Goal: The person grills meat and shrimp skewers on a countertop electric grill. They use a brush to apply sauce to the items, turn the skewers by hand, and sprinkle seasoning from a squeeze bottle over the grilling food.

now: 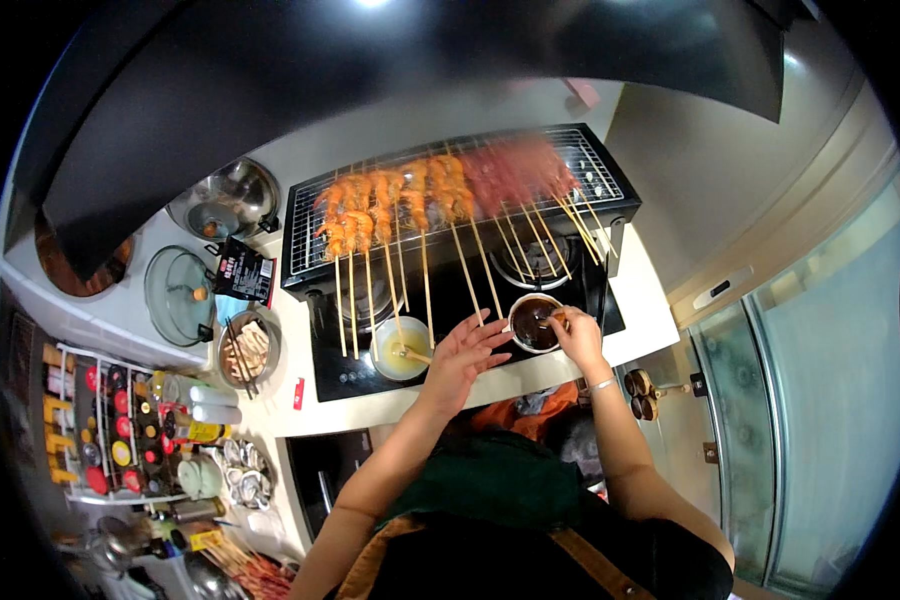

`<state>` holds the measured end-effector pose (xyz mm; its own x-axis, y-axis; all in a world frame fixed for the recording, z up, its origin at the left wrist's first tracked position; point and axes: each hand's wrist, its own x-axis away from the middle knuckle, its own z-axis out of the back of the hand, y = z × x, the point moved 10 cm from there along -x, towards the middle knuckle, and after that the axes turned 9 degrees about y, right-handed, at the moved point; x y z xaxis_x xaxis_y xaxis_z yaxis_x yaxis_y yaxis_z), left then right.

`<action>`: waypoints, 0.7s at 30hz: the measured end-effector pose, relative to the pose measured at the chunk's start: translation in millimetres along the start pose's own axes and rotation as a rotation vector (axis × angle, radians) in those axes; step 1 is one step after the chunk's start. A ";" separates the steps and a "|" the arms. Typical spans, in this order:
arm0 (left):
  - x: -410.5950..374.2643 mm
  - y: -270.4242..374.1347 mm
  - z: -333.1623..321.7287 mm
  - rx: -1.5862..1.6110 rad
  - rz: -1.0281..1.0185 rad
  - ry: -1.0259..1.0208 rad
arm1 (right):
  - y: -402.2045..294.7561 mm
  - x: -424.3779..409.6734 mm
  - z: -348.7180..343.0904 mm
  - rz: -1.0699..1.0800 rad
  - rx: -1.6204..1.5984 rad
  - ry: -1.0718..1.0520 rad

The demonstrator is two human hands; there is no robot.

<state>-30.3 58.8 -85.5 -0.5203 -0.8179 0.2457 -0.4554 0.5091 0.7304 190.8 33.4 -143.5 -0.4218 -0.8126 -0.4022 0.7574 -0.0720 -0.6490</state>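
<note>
My right hand [581, 336] grips a short wooden-handled utensil [557, 322] whose lower end dips into a bowl of dark brown sauce [532, 319]. With fingers spread, my left hand [457, 364] hovers just left of that bowl, by the lower ends of the bamboo skewers; no held object is visible in it. A bowl of pale yellow liquid [401, 367] with a wooden-handled brush [414, 354] sits left of my left hand. Beyond both hands, orange shrimp skewers [382, 195] and red meat skewers [510, 174] lie across the wire rack of a black grill [457, 236].
A range hood [420, 60] overhangs the grill, which stands over a black gas cooktop [360, 379]. On the left are a metal bowl of pale food strips with chopsticks [246, 349], a glass lid [176, 292], a black seasoning packet [244, 274], a red lighter [298, 394] and a bottle rack [120, 435].
</note>
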 end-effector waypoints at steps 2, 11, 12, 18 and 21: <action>3.6 -1.3 0.3 -0.025 0.032 -0.002 | 1.2 -6.7 7.3 -0.037 -0.082 0.023; -1.5 -30.1 36.5 -0.181 0.054 0.135 | 48.3 -6.5 11.4 -0.157 -0.145 0.108; -1.9 -36.0 42.7 -0.208 0.061 0.167 | 42.0 -6.7 14.4 -0.128 -0.108 0.122; 23.9 -85.2 101.4 -0.357 0.221 0.186 | 58.0 2.2 -4.9 -0.222 -0.023 0.097; 53.2 -119.6 157.6 -0.453 0.337 0.288 | 80.1 12.4 -20.3 -0.319 -0.105 0.077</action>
<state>-117.4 -3.3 -260.3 -0.3375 -0.7038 0.6251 0.0838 0.6390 0.7647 236.2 29.2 -213.6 -0.6688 -0.7123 -0.2130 0.5273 -0.2525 -0.8113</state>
